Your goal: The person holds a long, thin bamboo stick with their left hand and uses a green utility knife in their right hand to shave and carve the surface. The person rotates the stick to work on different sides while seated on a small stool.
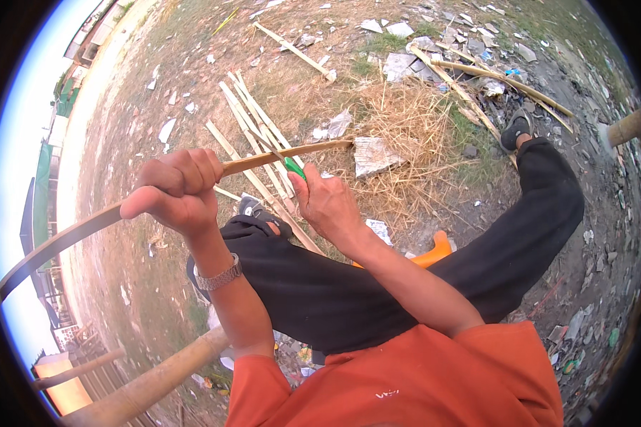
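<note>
While left hand [179, 188] clenched strip [248, 163]: right hand [331, 211] gripped knife [294, 168] across it.
Knife: shaving, likely; next stroke needed steadiness.

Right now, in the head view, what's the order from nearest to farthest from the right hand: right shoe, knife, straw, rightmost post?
1. Knife: in the right hand.
2. Straw: ahead, rightward.
3. Right shoe: farther right.
4. Rightmost post: near the right edge.

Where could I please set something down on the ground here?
Mostly bare ground lies between the lone bamboo strip and the strip pile, and left of that pile, beyond the left hand, bar some white scraps. Farther right, straw, broken slabs and crossed bamboo crowd the ground.
</note>
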A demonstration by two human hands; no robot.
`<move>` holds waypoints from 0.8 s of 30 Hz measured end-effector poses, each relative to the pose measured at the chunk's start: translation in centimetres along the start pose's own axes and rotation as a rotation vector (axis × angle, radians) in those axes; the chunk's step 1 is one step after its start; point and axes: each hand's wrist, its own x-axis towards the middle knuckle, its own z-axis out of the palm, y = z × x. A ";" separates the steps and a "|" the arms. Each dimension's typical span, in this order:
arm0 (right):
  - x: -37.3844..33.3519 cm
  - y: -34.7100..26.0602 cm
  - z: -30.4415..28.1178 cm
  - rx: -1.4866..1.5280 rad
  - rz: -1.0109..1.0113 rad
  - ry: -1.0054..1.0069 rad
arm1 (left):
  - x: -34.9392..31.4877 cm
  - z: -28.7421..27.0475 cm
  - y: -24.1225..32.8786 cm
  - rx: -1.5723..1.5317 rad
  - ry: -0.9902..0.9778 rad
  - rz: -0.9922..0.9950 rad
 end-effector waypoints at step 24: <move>0.1 2.4 1.9 0.079 0.101 0.041 | 0.2 2.9 0.7 0.167 0.345 0.030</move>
